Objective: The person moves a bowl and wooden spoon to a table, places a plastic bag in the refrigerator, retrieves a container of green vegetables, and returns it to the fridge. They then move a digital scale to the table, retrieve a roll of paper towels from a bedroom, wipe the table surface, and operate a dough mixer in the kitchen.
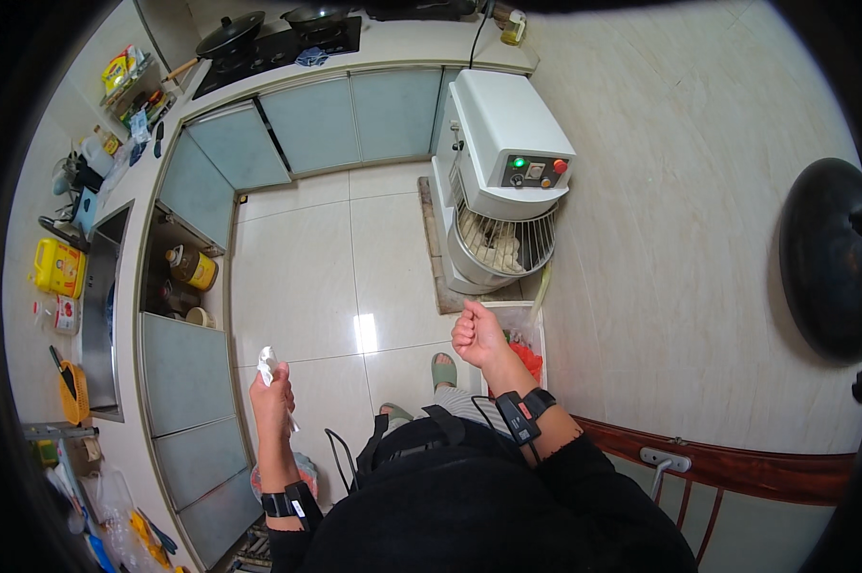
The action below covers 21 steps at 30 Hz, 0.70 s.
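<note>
My left hand (273, 399) is closed round a crumpled white tissue (266, 363), which sticks out above the fingers and a little below them. My right hand (478, 334) is curled into a fist, and nothing shows in it. Just beyond that fist stands a white dough mixer (519, 110) with a green light lit on its panel. Behind the wire guard, pale dough (500, 246) lies in the mixer's metal bowl (469, 270). Both hands are held over the floor, apart from each other and from the mixer.
A white bin (538, 325) with a red bag (528, 361) stands below my right hand. Cabinets (184, 368) run along the left, one open with a large oil bottle (192, 267) inside. A stove (278, 57) is at the back. A wooden door (727, 456) is at lower right.
</note>
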{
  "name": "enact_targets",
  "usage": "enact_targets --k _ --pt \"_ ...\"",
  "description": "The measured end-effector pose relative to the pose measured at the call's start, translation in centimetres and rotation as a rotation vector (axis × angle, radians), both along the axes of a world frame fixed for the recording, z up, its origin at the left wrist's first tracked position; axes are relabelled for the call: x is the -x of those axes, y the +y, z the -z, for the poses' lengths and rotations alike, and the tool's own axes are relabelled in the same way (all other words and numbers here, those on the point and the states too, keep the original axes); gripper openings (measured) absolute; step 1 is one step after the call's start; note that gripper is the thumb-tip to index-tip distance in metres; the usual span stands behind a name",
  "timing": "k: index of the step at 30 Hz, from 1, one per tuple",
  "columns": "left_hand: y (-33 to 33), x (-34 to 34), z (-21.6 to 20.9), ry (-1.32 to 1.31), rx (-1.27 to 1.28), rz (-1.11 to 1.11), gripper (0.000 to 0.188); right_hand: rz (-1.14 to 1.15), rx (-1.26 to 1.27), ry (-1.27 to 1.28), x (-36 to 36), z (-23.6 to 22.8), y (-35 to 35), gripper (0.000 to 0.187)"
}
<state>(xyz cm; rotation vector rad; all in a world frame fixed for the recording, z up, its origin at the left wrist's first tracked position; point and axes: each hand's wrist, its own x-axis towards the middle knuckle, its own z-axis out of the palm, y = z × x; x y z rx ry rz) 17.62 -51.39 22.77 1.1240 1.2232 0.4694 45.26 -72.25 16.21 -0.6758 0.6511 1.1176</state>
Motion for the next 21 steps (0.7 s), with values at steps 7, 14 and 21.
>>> enact_targets --k 7,14,21 --pt "0.22 -0.11 0.09 -0.016 0.010 0.003 0.020 0.026 0.002 0.016 -0.07 -0.14 -0.27 0.030" --pt "0.35 -0.43 0.16 0.006 0.002 0.030 0.020 0.039 -0.021 0.015 -0.12 0.32 -0.60 0.030" --pt "0.30 -0.42 0.27 0.011 -0.001 0.041 0.020 0.045 -0.016 0.012 -0.03 0.55 -0.79 0.030"
